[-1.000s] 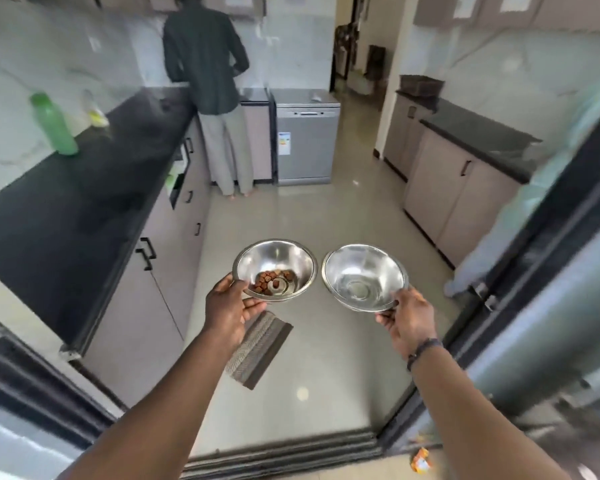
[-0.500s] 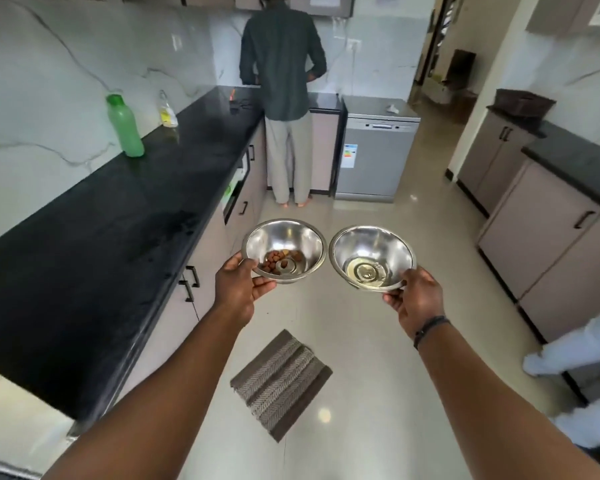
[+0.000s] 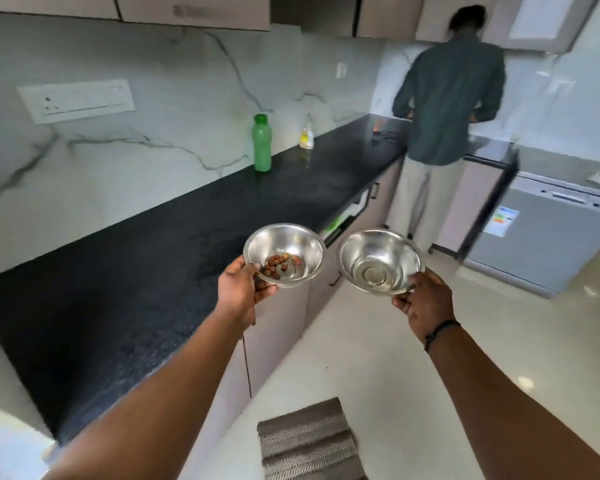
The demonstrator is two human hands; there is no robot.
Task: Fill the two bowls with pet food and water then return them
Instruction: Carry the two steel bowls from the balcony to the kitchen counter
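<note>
Both steel bowls are in the air beside the black table (image 3: 194, 244) — left hand (image 3: 241, 292) clamped on the kibble bowl (image 3: 284, 255), right hand (image 3: 425, 303) clamped on the near-empty bowl (image 3: 381, 261) — so filling looks next, calling for level carrying.

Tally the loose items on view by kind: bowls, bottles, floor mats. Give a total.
Steel bowls: 2, one with kibble in the left hand, one in the right hand
Bottles: 2, green and small clear
Floor mats: 1
Total: 5
</note>
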